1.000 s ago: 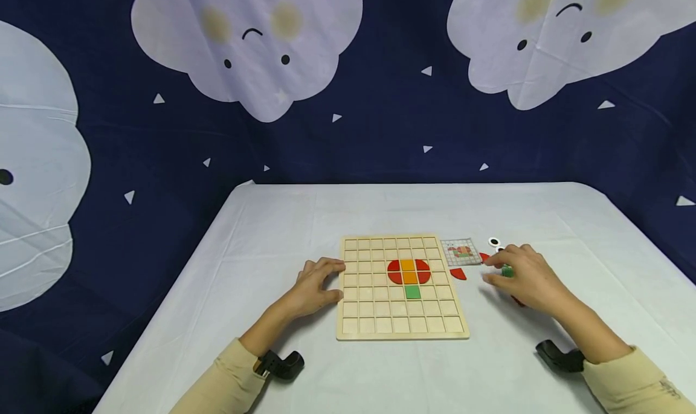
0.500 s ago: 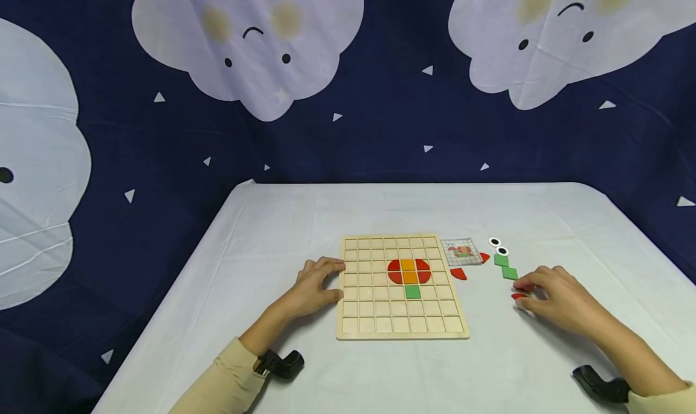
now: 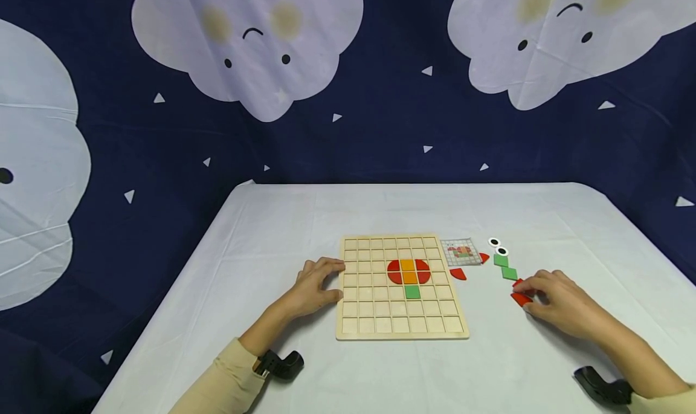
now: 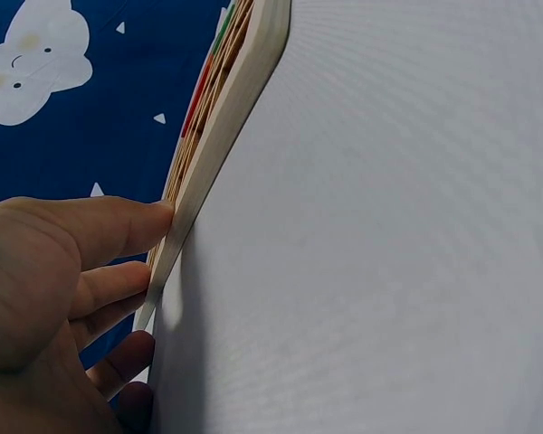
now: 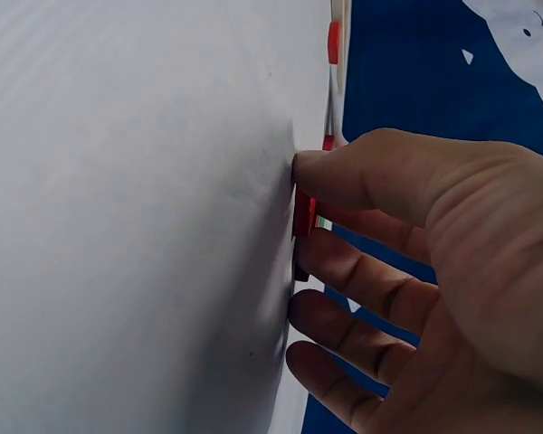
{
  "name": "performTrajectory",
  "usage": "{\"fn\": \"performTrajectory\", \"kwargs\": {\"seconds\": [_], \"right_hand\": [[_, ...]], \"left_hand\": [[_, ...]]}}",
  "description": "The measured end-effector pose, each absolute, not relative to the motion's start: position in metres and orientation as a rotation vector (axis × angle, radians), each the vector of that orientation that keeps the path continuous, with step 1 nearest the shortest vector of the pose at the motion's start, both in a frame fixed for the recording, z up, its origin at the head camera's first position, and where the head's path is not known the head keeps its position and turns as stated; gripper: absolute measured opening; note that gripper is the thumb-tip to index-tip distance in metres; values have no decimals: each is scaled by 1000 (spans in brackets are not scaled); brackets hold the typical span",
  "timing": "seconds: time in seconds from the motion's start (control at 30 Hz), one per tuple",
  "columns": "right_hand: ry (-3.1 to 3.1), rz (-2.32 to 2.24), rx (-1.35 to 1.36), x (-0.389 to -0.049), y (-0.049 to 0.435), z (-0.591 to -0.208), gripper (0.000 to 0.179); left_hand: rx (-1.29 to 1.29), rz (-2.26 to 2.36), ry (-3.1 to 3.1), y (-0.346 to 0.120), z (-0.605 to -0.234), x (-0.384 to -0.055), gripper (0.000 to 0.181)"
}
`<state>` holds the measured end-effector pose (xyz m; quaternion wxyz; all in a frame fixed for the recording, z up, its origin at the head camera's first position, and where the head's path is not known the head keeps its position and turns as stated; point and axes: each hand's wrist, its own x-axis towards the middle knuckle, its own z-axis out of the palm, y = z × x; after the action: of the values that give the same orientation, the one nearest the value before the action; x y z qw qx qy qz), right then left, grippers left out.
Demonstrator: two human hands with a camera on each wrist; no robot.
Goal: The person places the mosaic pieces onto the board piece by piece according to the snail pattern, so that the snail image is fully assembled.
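My left hand (image 3: 314,288) rests against the left edge of a wooden grid board (image 3: 375,333), thumb and fingers spread along the rim. In the left wrist view the thumb tip touches the board's edge (image 4: 213,145). Set in the grid are red quarter-round pieces (image 3: 394,272), orange squares (image 3: 408,271) and one green square (image 3: 412,292). To the right of the board, my right hand (image 3: 562,302) pinches a red piece (image 3: 521,299) low at the tabletop between thumb and fingers. Another red piece (image 3: 518,282) lies partly hidden under the index finger.
A small pattern card (image 3: 461,252) lies at the board's right side, with red pieces (image 3: 458,274) near it. Two round eye pieces (image 3: 494,242) and two green squares (image 3: 509,273) lie between the card and my right hand. A white cloth covers the table (image 3: 304,214).
My right hand has moved right and toward me, from over the green squares to the red pieces, and one red piece has shifted slightly toward me. The left hand and board are unchanged.
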<state>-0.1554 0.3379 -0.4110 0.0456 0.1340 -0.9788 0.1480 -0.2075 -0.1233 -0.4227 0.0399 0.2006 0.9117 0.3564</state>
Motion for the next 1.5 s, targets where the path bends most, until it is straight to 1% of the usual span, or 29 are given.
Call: {"fn": "performTrajectory", "kwargs": {"seconds": [0.33,0.6,1.0,1.37,1.5], "right_hand": [[-2937,445,434,-158,335,-413,21],[-2923,458,423,-159,330,-411,20],[-2909,573,489,-168,282,-398,20],[-2868,590,660,-180,236,-404,18],[-2855,600,682,-184,223,-406,17]], "left_hand": [[617,1109,2794,-123,-423,-207,52],[612,1117,2783,-123,-423,-207,52],[612,1109,2786,-123,-423,-207,52],[588,1095,2796,-122,-424,-209,52],[585,1089,2797,-122,-425,-209,53]]}}
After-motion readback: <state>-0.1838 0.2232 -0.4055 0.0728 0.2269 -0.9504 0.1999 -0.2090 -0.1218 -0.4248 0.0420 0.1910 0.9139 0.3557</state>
